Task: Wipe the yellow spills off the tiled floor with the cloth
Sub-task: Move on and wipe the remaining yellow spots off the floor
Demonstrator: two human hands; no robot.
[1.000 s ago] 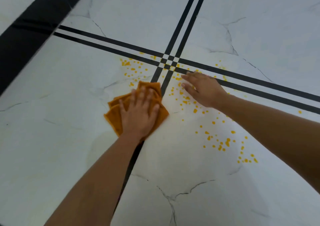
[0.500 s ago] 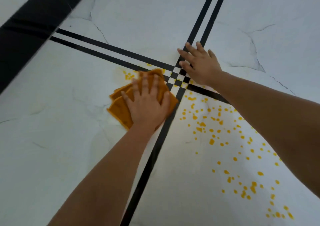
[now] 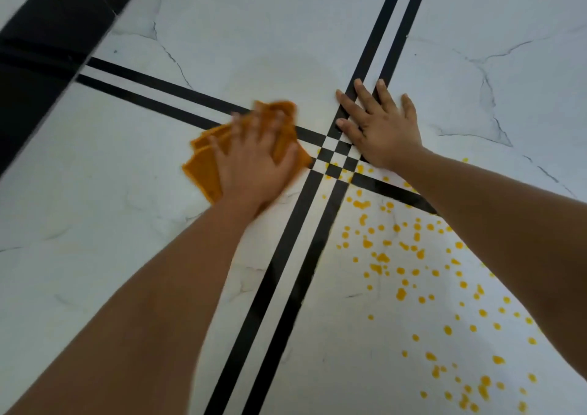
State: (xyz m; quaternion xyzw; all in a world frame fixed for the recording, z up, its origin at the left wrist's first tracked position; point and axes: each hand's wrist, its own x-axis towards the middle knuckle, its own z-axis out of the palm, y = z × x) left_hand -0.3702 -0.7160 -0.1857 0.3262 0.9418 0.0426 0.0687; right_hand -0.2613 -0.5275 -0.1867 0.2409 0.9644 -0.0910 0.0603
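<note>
A folded orange cloth (image 3: 203, 167) lies on the white tiled floor (image 3: 95, 240), just left of where the black double lines cross. My left hand (image 3: 257, 160) presses flat on the cloth with fingers spread, blurred by motion. My right hand (image 3: 381, 125) rests flat on the floor just beyond the crossing, fingers spread over the black lines. Yellow spill drops (image 3: 413, 271) are scattered over the tile to the lower right of the crossing, under and beside my right forearm. A few drops sit on the checkered crossing (image 3: 336, 160).
Black double lines (image 3: 286, 287) run across the floor in both directions. A wide black band (image 3: 47, 65) borders the floor at the upper left. The white tiles carry thin grey veins.
My left hand has pushed the cloth farther up over the horizontal black lines, and the yellow drops seen left of the crossing are gone. My right hand stays beyond the crossing. The camera has moved closer.
</note>
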